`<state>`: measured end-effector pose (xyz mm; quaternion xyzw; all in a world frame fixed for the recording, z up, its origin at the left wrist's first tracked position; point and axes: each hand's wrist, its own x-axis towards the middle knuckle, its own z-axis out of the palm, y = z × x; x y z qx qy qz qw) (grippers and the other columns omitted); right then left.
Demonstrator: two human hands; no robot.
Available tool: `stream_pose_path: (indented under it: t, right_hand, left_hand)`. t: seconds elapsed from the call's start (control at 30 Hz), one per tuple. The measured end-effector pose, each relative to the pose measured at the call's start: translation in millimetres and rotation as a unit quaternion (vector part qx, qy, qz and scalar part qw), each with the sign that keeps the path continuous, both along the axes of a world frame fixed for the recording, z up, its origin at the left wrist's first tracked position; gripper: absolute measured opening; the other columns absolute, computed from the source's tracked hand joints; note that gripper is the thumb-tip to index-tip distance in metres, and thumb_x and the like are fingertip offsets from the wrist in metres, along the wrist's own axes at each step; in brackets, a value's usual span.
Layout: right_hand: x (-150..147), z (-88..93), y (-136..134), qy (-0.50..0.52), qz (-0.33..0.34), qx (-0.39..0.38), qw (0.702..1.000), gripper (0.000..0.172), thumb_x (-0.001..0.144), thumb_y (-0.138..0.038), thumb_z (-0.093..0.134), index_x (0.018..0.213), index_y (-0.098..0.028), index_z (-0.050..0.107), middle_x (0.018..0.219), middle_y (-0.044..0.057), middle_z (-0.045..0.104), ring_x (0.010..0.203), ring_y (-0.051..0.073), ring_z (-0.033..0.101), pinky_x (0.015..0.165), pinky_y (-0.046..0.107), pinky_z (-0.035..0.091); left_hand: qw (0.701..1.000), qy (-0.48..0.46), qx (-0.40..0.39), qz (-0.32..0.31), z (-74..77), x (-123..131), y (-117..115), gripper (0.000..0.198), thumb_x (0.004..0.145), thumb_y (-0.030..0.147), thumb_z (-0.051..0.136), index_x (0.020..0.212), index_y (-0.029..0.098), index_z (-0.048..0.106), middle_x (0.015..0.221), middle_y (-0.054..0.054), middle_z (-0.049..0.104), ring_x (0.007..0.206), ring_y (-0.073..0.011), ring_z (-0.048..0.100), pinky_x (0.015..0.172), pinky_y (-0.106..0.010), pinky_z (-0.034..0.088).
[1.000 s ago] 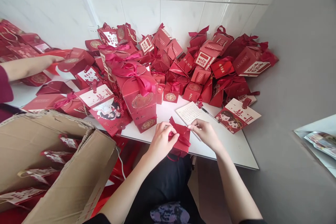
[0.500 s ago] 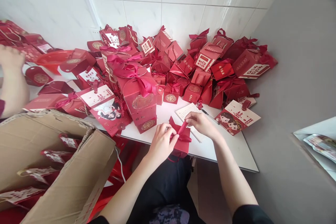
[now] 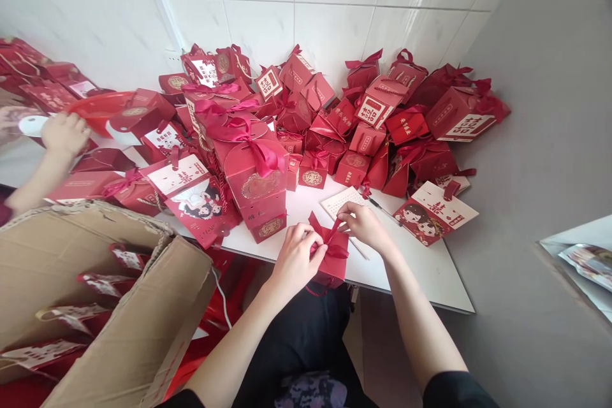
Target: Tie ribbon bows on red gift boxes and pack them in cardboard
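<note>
A small red gift box [image 3: 333,271] sits at the front edge of the white table, just in front of my body. On its top lies a dark red ribbon [image 3: 338,250] with loops and a pointed tail. My left hand [image 3: 300,252] is closed on the ribbon at the box's left side, thumb and fingers pinched together. From the right, my right hand [image 3: 361,224] pinches a raised end of the same ribbon between thumb and forefinger. The knot is partly hidden behind my left fingers.
A stack of red boxes [image 3: 255,185] stands left of my hands, with many more piled against the tiled wall. A notepad [image 3: 342,201] and a pen [image 3: 382,209] lie behind. An open cardboard carton [image 3: 182,293] fills the lower left. Another person's hand [image 3: 67,134] reaches near a red basin [image 3: 98,105].
My hands stay at the ribbon; the right has shifted only slightly and its ribbon end looks narrower. At the left, the other person's hand has moved right and down, beside a white-topped piece.
</note>
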<state>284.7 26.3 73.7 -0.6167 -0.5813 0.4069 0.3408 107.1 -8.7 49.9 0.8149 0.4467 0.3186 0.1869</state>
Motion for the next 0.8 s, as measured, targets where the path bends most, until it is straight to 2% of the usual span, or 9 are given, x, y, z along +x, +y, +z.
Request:
stream_pose_path:
  t: [0.17,0.27,0.3,0.37,0.47,0.53,0.63,0.7,0.8]
  right_hand:
    - [0.0,-5.8,4.1,0.009,-0.036,-0.021,0.999,0.012,0.078,-0.012,0.041,0.068,-0.018,0.045,0.067,0.0,0.056,0.055,0.015,0.065,0.042,0.019,0.048]
    - [3.7,-8.7,3.9,0.0,-0.051,-0.01,0.999,0.007,0.079,-0.017,0.045,0.073,-0.018,0.048,0.073,0.003,0.058,0.064,0.017,0.064,0.046,0.024,0.051]
    - [4.9,-8.5,2.9,-0.016,-0.061,0.016,0.998,0.005,0.08,-0.02,0.047,0.077,-0.018,0.05,0.078,0.004,0.058,0.071,0.019,0.064,0.051,0.027,0.052]
    - [5.2,-5.6,0.5,-0.075,-0.081,0.106,0.988,0.011,0.081,-0.028,0.05,0.086,-0.019,0.054,0.09,0.007,0.058,0.085,0.022,0.06,0.067,0.034,0.052]
    - [-2.8,0.7,-1.6,-0.162,-0.047,0.215,0.962,0.021,0.083,-0.038,0.05,0.084,-0.02,0.06,0.092,0.009,0.058,0.089,0.023,0.057,0.083,0.037,0.045]
    - [-12.7,2.1,-0.5,-0.176,0.015,0.204,0.963,0.023,0.082,-0.04,0.052,0.077,-0.02,0.063,0.091,0.009,0.058,0.087,0.022,0.057,0.082,0.035,0.043]
    - [-26.6,-2.7,3.8,-0.168,0.091,0.156,0.969,0.015,0.078,-0.033,0.058,0.074,-0.02,0.063,0.089,0.007,0.06,0.084,0.02,0.058,0.078,0.031,0.043]
    - [-31.6,-8.2,6.6,-0.144,0.101,0.134,0.975,0.011,0.077,-0.027,0.056,0.071,-0.019,0.061,0.082,0.003,0.062,0.077,0.018,0.058,0.075,0.029,0.043]
    - [-32.2,-14.2,6.9,-0.118,0.071,0.122,0.983,0.014,0.08,-0.025,0.05,0.069,-0.019,0.057,0.074,0.001,0.062,0.071,0.016,0.058,0.071,0.028,0.043]
  left_hand:
    - [1.0,-0.004,0.011,0.003,-1.6,0.3,1.0,0.008,0.082,0.02,0.049,0.075,0.02,0.052,0.088,-0.004,0.048,0.091,-0.0199,0.048,0.082,-0.036,0.046]
    - [1.0,-0.004,0.01,0.008,-2.4,0.7,0.9,0.007,0.081,0.019,0.05,0.074,0.019,0.051,0.087,-0.004,0.048,0.092,-0.02,0.048,0.083,-0.036,0.046]
    - [1.0,-0.005,0.007,0.01,-2.7,0.8,0.7,0.007,0.081,0.019,0.051,0.074,0.019,0.051,0.087,-0.004,0.048,0.092,-0.02,0.048,0.083,-0.036,0.046]
    - [1.0,-0.006,0.004,0.012,-3.4,0.9,0.3,0.006,0.08,0.019,0.051,0.074,0.019,0.05,0.088,-0.004,0.048,0.092,-0.0198,0.049,0.082,-0.036,0.046]
    - [1.0,-0.008,0.007,0.014,-4.3,1.0,0.0,0.005,0.08,0.019,0.052,0.075,0.019,0.051,0.088,-0.004,0.047,0.091,-0.0199,0.049,0.081,-0.036,0.047]
    - [1.0,-0.01,0.008,0.017,-4.7,1.1,0.1,0.006,0.08,0.02,0.052,0.074,0.019,0.051,0.087,-0.004,0.047,0.09,-0.02,0.05,0.08,-0.036,0.047]
    - [1.0,-0.019,0.005,0.022,-5.2,1.1,0.2,0.006,0.079,0.019,0.053,0.074,0.019,0.051,0.087,-0.003,0.047,0.09,-0.02,0.05,0.081,-0.037,0.047]
    - [0.999,-0.026,0.002,0.021,-5.9,1.0,0.0,0.006,0.079,0.019,0.053,0.074,0.019,0.051,0.089,-0.003,0.047,0.09,-0.0198,0.05,0.082,-0.037,0.047]
    - [0.999,-0.028,-0.005,0.018,-7.4,0.8,0.0,0.006,0.08,0.019,0.052,0.074,0.019,0.05,0.088,-0.004,0.047,0.089,-0.0192,0.049,0.081,-0.036,0.047]
